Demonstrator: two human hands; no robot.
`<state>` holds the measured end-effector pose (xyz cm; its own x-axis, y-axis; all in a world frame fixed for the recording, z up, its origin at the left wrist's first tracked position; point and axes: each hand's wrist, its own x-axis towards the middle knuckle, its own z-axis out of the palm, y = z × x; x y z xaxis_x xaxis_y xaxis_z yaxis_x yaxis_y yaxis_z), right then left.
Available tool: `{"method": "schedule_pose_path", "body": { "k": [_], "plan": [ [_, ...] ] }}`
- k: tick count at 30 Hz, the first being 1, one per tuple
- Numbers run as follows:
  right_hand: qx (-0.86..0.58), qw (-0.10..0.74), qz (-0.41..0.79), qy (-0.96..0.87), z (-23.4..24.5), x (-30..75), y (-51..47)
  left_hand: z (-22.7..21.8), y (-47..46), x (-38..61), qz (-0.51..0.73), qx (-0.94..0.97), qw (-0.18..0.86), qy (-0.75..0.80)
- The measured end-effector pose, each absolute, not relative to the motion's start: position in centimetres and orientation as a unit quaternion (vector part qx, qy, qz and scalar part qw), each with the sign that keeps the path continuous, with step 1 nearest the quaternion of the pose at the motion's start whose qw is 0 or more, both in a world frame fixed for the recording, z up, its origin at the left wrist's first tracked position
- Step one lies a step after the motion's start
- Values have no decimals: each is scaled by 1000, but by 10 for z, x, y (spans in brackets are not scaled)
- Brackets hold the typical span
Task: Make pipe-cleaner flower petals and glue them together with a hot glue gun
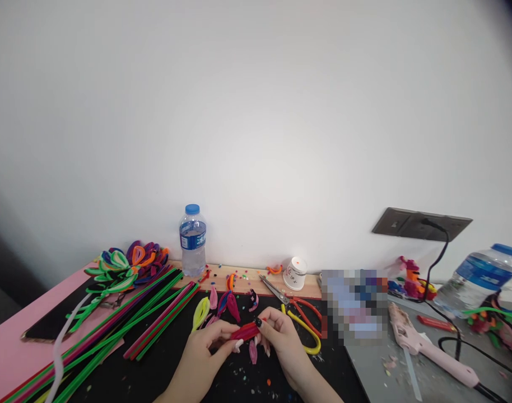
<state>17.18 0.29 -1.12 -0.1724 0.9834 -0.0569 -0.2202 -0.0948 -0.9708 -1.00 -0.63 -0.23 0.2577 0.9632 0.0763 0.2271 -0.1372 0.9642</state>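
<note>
Between my two hands is a short bundle of red and magenta pipe cleaner (245, 332), held level above the black mat (234, 386). My left hand (209, 350) pinches its left end between thumb and fingers. At the other end, the fingers of my right hand (281, 341) close on it, partly hiding it. A small pink pipe cleaner loop (253, 352) hangs or lies just below; I cannot tell whether it is joined on. Behind my hands lie a yellow loop (201, 313) and a magenta and blue looped piece (232, 307).
Scissors (308, 330) with red and yellow handles lie beyond my right hand. Long pipe cleaners (113, 330) spread at left, near a water bottle (192, 240) and a looped pile (130, 260). A paper cup (295, 273) stands behind; a corded pink glue gun (432, 355) lies right.
</note>
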Motion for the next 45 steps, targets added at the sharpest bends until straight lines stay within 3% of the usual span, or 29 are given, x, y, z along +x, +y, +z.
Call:
{"method": "schedule_pose_path", "body": {
  "k": [21,31,45],
  "plan": [
    [-418,485,614,-461,-9,172,3,-3,-7,-12,388,709,348,475],
    [-416,489,612,-462,-11,173,3,-2,-6,-12,382,687,414,459],
    [-420,476,617,-464,-11,172,2,-9,-4,-12,417,746,311,416]
  ]
}}
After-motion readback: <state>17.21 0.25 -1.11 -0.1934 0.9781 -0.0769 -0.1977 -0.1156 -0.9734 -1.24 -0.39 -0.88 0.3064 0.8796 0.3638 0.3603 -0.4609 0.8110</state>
